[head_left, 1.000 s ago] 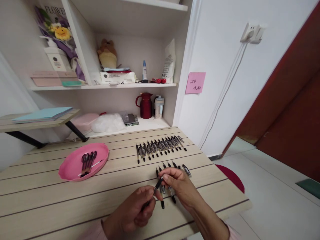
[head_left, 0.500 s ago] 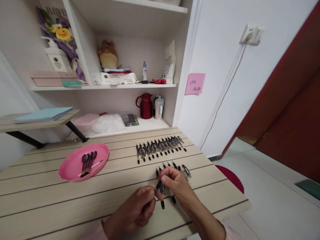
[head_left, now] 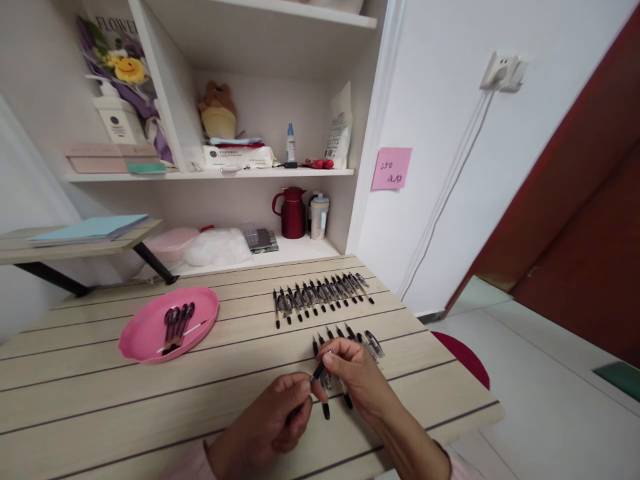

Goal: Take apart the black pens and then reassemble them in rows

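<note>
My left hand (head_left: 273, 423) is closed round the barrel of a black pen (head_left: 316, 373), held tilted above the wooden table (head_left: 100, 400). The fingertips of my right hand (head_left: 353, 375) pinch that pen's upper end. Beneath both hands lies a short row of black pens (head_left: 350, 333). A longer row of black pens (head_left: 320, 293) lies farther back on the table. At the left stands a pink tray (head_left: 145, 333) with several pen parts in it.
Shelves behind the table hold a red jug (head_left: 291, 212), a white cup (head_left: 319, 215), a plastic bag (head_left: 216, 247), a pink box (head_left: 170, 243) and books. A pink note (head_left: 391, 168) sticks to the wall. A red stool (head_left: 463, 357) stands beyond the table's right edge.
My right hand's fingertips have slid slightly down the pen toward my left hand. The rest stays as it was.
</note>
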A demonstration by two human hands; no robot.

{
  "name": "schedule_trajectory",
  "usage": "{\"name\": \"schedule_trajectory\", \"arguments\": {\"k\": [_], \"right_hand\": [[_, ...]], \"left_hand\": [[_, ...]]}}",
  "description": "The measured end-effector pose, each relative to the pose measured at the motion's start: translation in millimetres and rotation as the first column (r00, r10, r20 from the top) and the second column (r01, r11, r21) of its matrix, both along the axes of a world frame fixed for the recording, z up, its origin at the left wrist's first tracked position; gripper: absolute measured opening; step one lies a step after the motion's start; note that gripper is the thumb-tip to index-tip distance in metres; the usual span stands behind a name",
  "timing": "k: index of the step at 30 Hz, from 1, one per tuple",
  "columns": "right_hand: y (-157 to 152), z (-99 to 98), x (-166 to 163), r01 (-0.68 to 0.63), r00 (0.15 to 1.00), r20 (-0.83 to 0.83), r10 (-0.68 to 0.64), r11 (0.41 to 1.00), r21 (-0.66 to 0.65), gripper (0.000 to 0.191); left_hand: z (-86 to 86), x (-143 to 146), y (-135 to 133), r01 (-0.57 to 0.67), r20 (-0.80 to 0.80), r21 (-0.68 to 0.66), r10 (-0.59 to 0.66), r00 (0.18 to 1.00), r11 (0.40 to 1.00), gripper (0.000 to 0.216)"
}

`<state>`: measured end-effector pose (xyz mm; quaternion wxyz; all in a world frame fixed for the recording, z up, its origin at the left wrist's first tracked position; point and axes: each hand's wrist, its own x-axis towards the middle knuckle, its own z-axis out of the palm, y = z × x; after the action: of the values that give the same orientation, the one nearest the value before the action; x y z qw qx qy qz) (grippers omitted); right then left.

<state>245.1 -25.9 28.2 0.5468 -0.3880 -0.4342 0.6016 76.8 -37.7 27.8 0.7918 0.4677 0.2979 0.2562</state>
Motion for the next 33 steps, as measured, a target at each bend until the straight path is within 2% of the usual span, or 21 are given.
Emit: {"name": "schedule_trajectory", "arguments": {"k": [2,6,11,15,17,21,23,24,25,26,27,28,29,30,31,33], "right_hand": [[0.4,-1.2,0.4,0.032,0.999,0.028,-0.033,0.999,0.026,0.029],[-0.5,-1.6,1.4,-0.056,0.997,-0.062,0.056,0.998,0.005,0.034],[-0.5,-0.8,3.2,0.063,0.998,0.013,-0.063,0.998,0.001,0.029],[-0.5,0.4,4.9,0.002,1.000,-0.010,-0.002,1.000,0.005,0.032],[-1.1,-0.5,4.0,0.016,1.000,0.006,-0.017,1.000,0.011,0.030],[-0.4,-1.3,6.0,0.042,0.990,0.135,-0.049,0.998,0.051,0.030],[3.6,0.7,16.4,0.030,0.948,0.312,-0.065,0.993,0.114,0.030],[6.9,1.8,24.9,0.047,0.888,0.446,-0.112,0.987,0.154,0.028],[11.0,2.7,35.1,0.088,0.783,0.590,-0.195,0.975,0.205,0.026],[15.5,2.9,46.2,0.151,0.609,0.735,-0.298,0.953,0.262,0.024],[20.2,2.3,57.5,0.192,0.390,0.852,-0.348,0.936,0.295,0.022],[24.8,0.7,68.0,0.214,0.186,0.918,-0.351,0.926,0.311,0.021],[29.0,-1.9,77.0,0.211,0.039,0.948,-0.315,0.930,0.300,0.020],[32.6,-5.4,84.1,0.199,-0.066,0.961,-0.268,0.941,0.275,0.021],[35.4,-9.4,89.2,0.185,-0.135,0.966,-0.222,0.952,0.245,0.022],[38.9,-17.7,94.5,0.160,-0.202,0.966,-0.161,0.968,0.195,0.025]], "left_hand": [[-1.0,0.0,0.3,0.003,0.006,0.006,-0.003,1.000,1.000,0.035],[-1.7,0.2,0.4,0.001,0.016,0.017,-0.001,1.000,1.000,0.034],[-1.2,1.1,0.3,-0.013,-0.042,0.015,0.013,0.999,1.000,0.038],[-3.5,1.4,0.7,-0.009,-0.045,0.021,0.009,0.999,1.000,0.038],[-5.4,1.5,0.6,-0.017,-0.043,0.043,0.019,0.999,0.999,0.036],[-7.1,2.2,0.3,-0.035,-0.062,0.093,0.041,0.997,0.995,0.035],[-6.4,2.7,0.3,-0.043,-0.063,0.109,0.050,0.997,0.993,0.034],[-6.0,3.0,0.4,-0.048,-0.064,0.117,0.056,0.996,0.992,0.034],[-5.7,3.3,0.6,-0.056,-0.065,0.126,0.065,0.996,0.990,0.035],[-5.7,3.5,0.7,-0.066,-0.066,0.132,0.075,0.995,0.989,0.035],[-5.9,3.7,0.9,-0.076,-0.066,0.136,0.086,0.994,0.988,0.035],[-6.4,3.8,1.1,-0.085,-0.066,0.136,0.095,0.993,0.987,0.035],[-7.0,3.9,1.2,-0.091,-0.066,0.133,0.100,0.993,0.987,0.035],[-7.5,3.9,1.4,-0.097,-0.065,0.131,0.106,0.992,0.987,0.035],[-8.0,3.9,1.5,-0.099,-0.066,0.129,0.108,0.992,0.987,0.035],[-8.5,3.8,1.4,-0.093,-0.075,0.134,0.104,0.992,0.987,0.036]]}}
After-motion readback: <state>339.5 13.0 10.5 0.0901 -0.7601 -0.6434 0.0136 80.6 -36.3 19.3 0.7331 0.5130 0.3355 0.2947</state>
